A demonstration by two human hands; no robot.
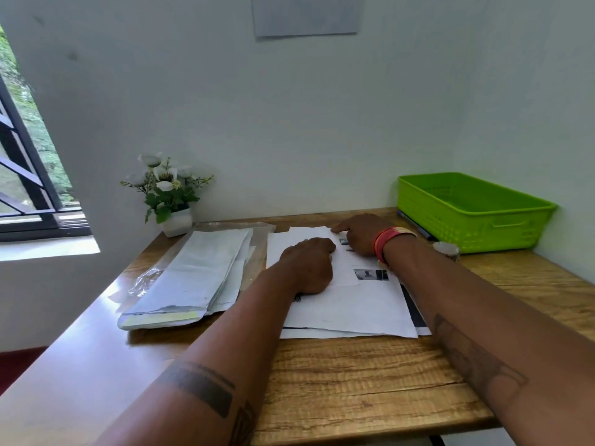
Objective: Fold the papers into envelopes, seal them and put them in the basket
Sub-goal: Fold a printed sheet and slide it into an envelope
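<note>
Centrally, the top paper (325, 252) lies partly folded on a loose stack at mid-frame. Left hand (307, 265), fingers curled under, presses it; right hand (362, 233) runs a straight forefinger along the far edge, likely setting a crease. Envelopes (193, 278) lie just left; green basket (473, 210) sits right, worktop (354, 381) bare between them.
</note>
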